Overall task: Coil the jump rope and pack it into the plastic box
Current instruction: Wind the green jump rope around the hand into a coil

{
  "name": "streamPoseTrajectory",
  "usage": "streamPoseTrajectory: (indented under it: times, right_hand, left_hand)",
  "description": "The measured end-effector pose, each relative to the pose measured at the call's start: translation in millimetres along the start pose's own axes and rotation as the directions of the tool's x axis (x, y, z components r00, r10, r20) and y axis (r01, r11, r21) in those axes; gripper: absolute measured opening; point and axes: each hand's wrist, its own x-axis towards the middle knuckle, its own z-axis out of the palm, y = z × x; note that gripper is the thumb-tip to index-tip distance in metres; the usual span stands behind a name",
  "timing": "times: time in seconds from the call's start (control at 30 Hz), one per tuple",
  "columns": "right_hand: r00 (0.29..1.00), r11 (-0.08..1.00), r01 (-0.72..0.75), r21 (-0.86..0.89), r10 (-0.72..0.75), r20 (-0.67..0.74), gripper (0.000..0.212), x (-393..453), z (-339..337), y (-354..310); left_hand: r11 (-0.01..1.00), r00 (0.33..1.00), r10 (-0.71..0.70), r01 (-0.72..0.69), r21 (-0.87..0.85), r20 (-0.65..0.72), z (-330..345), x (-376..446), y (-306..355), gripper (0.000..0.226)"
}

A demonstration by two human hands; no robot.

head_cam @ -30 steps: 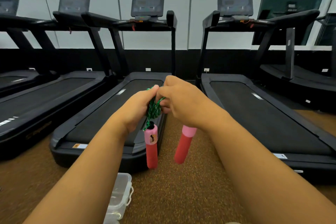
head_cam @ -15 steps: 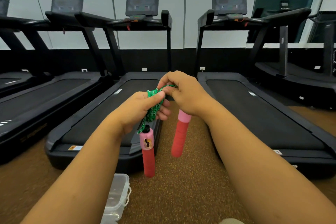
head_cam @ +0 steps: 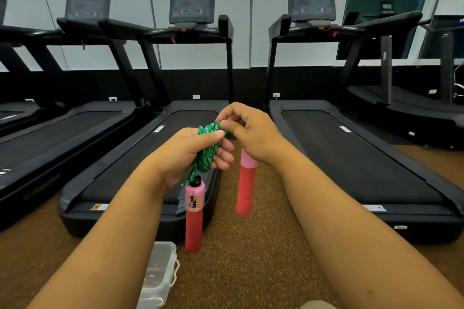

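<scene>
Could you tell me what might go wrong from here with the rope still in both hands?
The green rope is only bunched in the left hand, so loops may slip loose while the right hand pinches its end. Both handles dangle free and could swing or snag. The plastic box sits low, almost out of view.

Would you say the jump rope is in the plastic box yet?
No: the jump rope is bunched in the left hand, above the plastic box on the floor.
</scene>
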Motion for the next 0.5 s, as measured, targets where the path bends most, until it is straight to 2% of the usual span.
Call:
streamPoseTrajectory:
  times: [0.27, 0.5]
  right_hand:
    - [0.997, 0.983, -0.078, 0.168, 0.072, 0.041, 0.018, -8.8, 8.5, 6.1]
    - [0.973, 0.819, -0.227, 0.526, 0.175, 0.148, 0.021, -29.3, 28.3, 15.6]
  left_hand:
    - [0.991, 0.999, -0.027, 0.032, -0.127, 0.042, 3.8, -2.8, 0.4, 0.031]
    - [0.971, 0.999, -0.017, 0.029, -0.239, 0.051, 4.7, -2.6, -2.9, 0.036]
